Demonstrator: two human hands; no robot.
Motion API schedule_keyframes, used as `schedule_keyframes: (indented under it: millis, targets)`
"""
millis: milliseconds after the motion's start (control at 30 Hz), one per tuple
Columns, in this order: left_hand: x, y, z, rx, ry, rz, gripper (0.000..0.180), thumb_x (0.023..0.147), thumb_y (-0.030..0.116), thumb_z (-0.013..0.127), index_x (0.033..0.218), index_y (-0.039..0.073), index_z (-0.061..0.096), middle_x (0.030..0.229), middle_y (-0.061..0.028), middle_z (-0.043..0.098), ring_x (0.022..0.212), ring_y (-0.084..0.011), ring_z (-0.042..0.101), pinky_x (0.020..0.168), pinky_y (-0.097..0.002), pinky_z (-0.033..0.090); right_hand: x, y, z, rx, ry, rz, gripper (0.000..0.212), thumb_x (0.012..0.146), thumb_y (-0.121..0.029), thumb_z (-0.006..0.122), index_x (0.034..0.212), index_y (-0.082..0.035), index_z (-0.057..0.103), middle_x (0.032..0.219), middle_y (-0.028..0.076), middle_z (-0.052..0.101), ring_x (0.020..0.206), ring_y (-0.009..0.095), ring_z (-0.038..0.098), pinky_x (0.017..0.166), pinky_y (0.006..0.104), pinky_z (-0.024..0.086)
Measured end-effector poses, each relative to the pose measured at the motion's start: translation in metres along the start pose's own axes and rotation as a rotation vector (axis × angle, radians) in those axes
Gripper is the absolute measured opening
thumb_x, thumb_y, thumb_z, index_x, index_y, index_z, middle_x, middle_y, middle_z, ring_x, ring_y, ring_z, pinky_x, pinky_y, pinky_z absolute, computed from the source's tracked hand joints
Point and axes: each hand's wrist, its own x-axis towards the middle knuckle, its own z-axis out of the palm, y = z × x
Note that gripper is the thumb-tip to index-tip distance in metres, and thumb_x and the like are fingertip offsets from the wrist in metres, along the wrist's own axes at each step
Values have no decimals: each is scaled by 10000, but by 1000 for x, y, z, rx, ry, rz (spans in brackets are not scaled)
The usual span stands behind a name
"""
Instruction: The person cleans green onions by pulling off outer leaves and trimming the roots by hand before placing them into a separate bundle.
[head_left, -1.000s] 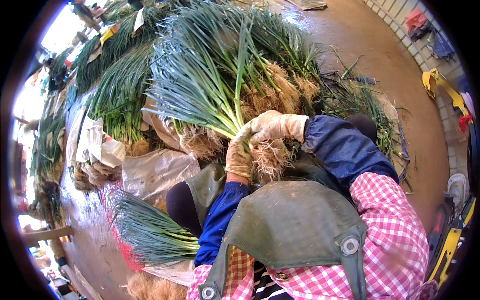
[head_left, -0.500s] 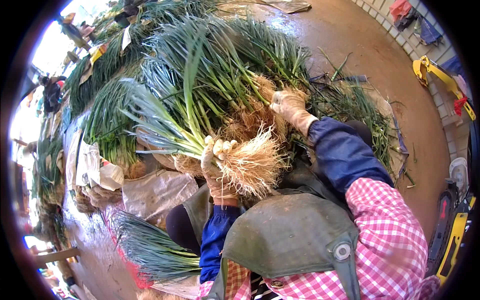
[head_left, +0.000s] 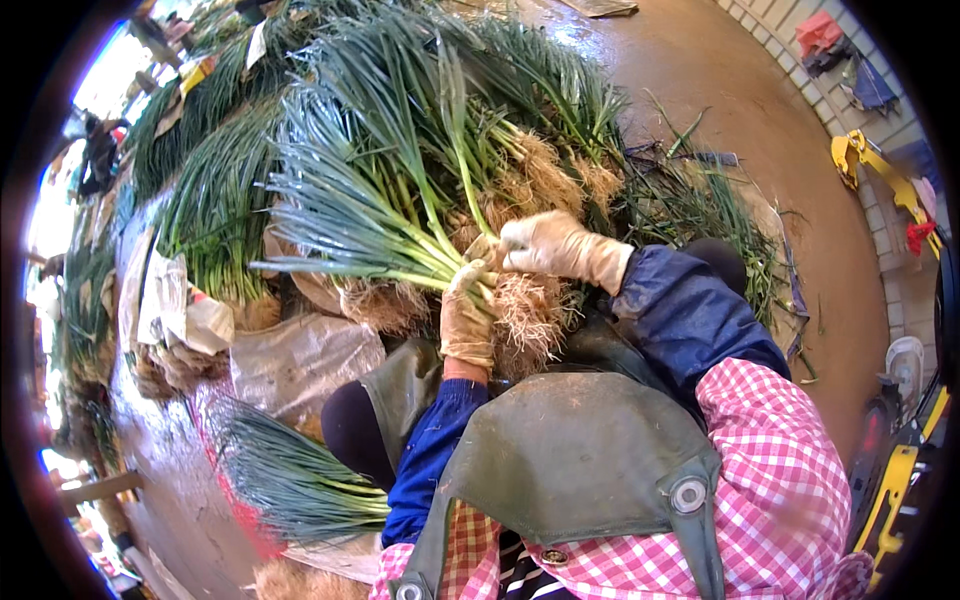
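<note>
My left hand [head_left: 468, 318], in a pale work glove, is wrapped round a bunch of green onions [head_left: 415, 245] just above their roots. The leaves fan out to the upper left. Below the grip hang the bunch's tan, stringy roots [head_left: 530, 315]. My right hand [head_left: 565, 248], gloved too, is closed at the right side of the bunch, by the base of a pale stalk; its fingertips partly hide what they pinch. Right behind both hands lies a large heap of green onions [head_left: 370, 130], with roots [head_left: 545, 175] toward me.
A separate green onion bundle [head_left: 300, 475] lies at lower left on red netting. Near it is a crumpled plastic sheet [head_left: 305, 365]. More onion piles [head_left: 225, 200] stand at left. Loose leaves [head_left: 735, 235] are scattered at right. Yellow equipment [head_left: 890, 510] stands at the right rim.
My right hand has moved left from the heap's roots to the held bunch. My left hand has shifted slightly right and up, and the bunch has turned, its roots now pointing more downward.
</note>
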Motion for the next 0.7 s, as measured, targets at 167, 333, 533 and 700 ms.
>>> schedule_keyframes:
  millis: [167, 333, 533, 700]
  targets:
    - [-2, -3, -3, 39, 83, -33, 388, 876, 72, 568, 1252, -21, 533, 808, -43, 634, 597, -83, 555, 533, -199, 479, 2, -13, 28, -77, -161, -91, 216, 788, -222, 628, 970, -107, 629, 848, 146, 646, 815, 335, 634, 705, 405, 492]
    - [-9, 3, 20, -21, 88, -4, 391, 866, 76, 566, 1241, -35, 549, 859, -87, 677, 565, -62, 538, 486, -165, 436, 5, 6, -8, 310, -414, 22, 198, 842, -265, 626, 886, -73, 633, 674, 47, 613, 592, 201, 592, 567, 352, 464]
    - [-13, 8, 29, -10, 130, 0, 341, 859, 88, 573, 1177, -34, 587, 900, -137, 698, 516, -61, 516, 439, -167, 407, 52, 4, -9, 436, 100, 384, 263, 918, -309, 588, 882, -49, 592, 658, 48, 619, 527, 145, 573, 495, 282, 479]
    - [0, -3, 7, -55, 164, -5, 217, 852, 101, 591, 1025, -26, 622, 832, -125, 696, 476, -63, 501, 418, -169, 396, 76, -6, 17, 878, -18, 416, 404, 889, -419, 629, 891, -15, 620, 643, 73, 610, 481, 163, 558, 432, 264, 433]
